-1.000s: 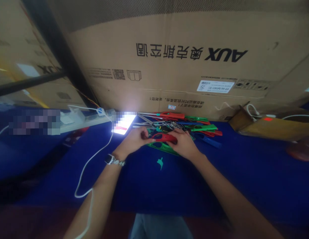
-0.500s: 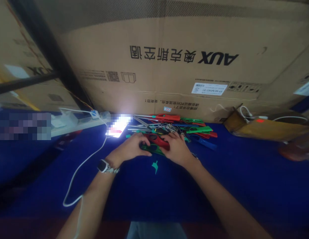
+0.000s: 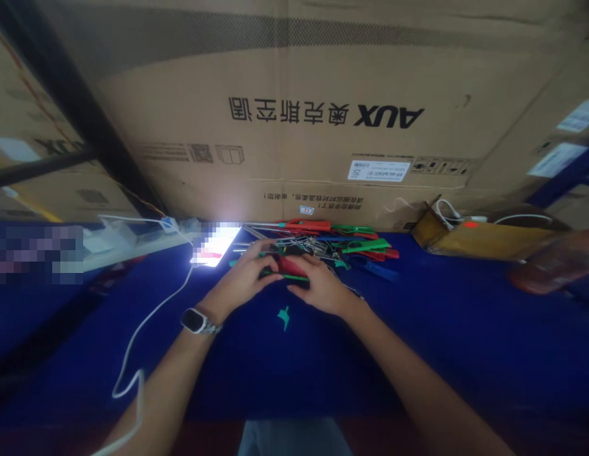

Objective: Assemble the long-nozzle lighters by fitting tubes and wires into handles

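Between my hands is a red plastic piece [image 3: 293, 266] with a green piece [image 3: 294, 277] along its near side. My left hand [image 3: 256, 272] curls round the left end of these pieces, and my right hand [image 3: 318, 285] grips their right end. The fingers partly hide both pieces. Behind my hands lies a pile of red, green and blue long-nosed tools [image 3: 370, 246] with metal rods and thin wires. A small teal part [image 3: 284, 318] lies alone on the blue cloth [image 3: 294, 367], nearer to me.
A lit phone [image 3: 216, 246] with a white cable stands left of the pile. Behind is a big cardboard box [image 3: 294, 76]. At the right are an open carton [image 3: 489, 239] holding a white cable and a blurred reddish-brown object [image 3: 541, 266].
The red and green pieces have tilted, so the green one now shows only as a thin strip. The whole view has shifted, and more of the reddish-brown object shows at the right.
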### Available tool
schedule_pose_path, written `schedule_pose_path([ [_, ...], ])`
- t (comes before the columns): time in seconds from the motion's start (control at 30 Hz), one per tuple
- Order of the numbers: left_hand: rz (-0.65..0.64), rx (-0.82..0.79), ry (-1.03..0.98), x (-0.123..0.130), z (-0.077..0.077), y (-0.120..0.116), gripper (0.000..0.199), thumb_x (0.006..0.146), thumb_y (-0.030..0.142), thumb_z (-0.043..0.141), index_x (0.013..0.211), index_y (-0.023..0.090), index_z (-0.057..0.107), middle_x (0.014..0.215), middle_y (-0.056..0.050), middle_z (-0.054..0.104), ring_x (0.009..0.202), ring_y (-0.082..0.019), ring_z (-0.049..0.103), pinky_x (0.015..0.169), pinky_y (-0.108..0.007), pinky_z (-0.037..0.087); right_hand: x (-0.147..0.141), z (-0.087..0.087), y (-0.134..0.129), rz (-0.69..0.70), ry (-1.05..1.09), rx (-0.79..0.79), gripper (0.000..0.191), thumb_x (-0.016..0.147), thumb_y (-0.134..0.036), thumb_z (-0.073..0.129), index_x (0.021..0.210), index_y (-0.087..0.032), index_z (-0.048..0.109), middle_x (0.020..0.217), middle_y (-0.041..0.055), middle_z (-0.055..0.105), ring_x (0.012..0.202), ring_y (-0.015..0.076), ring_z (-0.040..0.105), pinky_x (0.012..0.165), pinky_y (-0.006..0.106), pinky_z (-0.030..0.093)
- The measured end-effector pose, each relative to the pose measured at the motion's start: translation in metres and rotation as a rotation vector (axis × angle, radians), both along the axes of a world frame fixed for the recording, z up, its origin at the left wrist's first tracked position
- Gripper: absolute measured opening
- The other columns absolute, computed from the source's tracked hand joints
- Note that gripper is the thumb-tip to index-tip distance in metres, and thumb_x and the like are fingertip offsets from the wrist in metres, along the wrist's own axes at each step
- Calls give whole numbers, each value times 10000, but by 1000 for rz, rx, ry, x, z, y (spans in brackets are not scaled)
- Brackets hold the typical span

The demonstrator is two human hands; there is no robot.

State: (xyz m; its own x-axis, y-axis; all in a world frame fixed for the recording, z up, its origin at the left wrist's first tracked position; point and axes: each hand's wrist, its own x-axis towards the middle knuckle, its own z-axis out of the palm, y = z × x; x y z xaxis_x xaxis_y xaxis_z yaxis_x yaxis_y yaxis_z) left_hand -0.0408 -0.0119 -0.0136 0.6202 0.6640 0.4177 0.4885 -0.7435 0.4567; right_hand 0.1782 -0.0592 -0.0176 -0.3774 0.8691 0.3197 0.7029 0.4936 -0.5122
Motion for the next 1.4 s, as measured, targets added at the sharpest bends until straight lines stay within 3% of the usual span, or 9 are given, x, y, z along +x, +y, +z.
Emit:
schedule_pose_path([
  [0.17, 15, 5, 30, 18, 22, -8, 135, 972, 352, 564, 987, 218, 579, 1028, -57, 660, 970, -238, 639, 878, -412, 515, 10, 6, -2, 35, 152, 109, 436, 909, -92, 548, 1304, -271, 589, 1175, 60, 646, 1077, 195, 642, 984, 381, 518],
  [0.33, -57, 151, 47, 53, 47, 6, 86, 971, 230, 536, 1042, 216, 583, 1057, -60, 672, 1012, -235, 642, 893, -392, 506, 44, 18, 1, 6, 261, 273, 426, 910, -85, 554, 1280, -289, 605, 1176, 49, 657, 1114, 208, 641, 995, 388, 521],
  [0.47, 3, 124, 108, 94, 57, 28, 176, 931, 188, 583, 1103, 219, 562, 1056, -59, 714, 959, -240, 694, 830, -355, 524, 90, 29, 19, -80, 80, 336, 382, 902, -101, 567, 1245, -256, 632, 1163, 68, 686, 1076, 245, 657, 948, 417, 509],
  [0.53, 6, 87, 120, 117, 56, 40, 337, 924, 170, 590, 1243, 221, 494, 1105, -65, 724, 998, -245, 701, 842, -351, 530, 112, 28, 31, -162, -23, 352, 339, 900, -113, 573, 1199, -251, 653, 1141, 69, 707, 1067, 260, 658, 918, 429, 488],
  [0.7, 53, 93, 217, 165, 35, 63, 242, 942, 180, 548, 1178, 207, 595, 1147, -106, 690, 1068, -291, 671, 925, -427, 522, 147, 13, 57, -252, -101, 301, 301, 884, -104, 559, 1138, -220, 671, 1136, 82, 725, 1092, 265, 637, 916, 421, 423],
  [0.83, -11, 70, 149, 179, 13, 70, 299, 934, 154, 554, 1231, 177, 576, 1228, -118, 656, 1194, -269, 606, 1044, -412, 472, 156, 3, 63, -283, -102, 247, 368, 858, -98, 556, 1188, -224, 658, 1197, 80, 711, 1151, 274, 590, 947, 433, 387],
  [1.0, -31, 164, 85, 176, 0, 61, 280, 933, 153, 549, 1210, 132, 588, 1253, -138, 608, 1216, -275, 553, 1078, -423, 449, 165, 3, 42, -355, -60, 237, 438, 823, -125, 570, 1241, -237, 637, 1303, 91, 639, 1214, 287, 533, 957, 447, 372],
  [1.1, -35, 249, 60, 174, 0, 51, 220, 927, 165, 556, 1135, 135, 621, 1158, -120, 598, 1131, -260, 564, 1034, -408, 474, 167, 3, 17, -419, -67, 250, 404, 814, -110, 543, 1177, -237, 666, 1221, 97, 641, 1154, 284, 547, 903, 426, 390],
  [1.4, 10, 334, 317, 190, 1, 43, 171, 872, 127, 614, 1008, 121, 716, 1042, -135, 604, 1046, -301, 558, 949, -434, 486, 150, -15, -16, -545, -20, 224, 223, 863, -206, 562, 1046, -241, 684, 1105, 84, 666, 1067, 299, 552, 879, 448, 395],
])
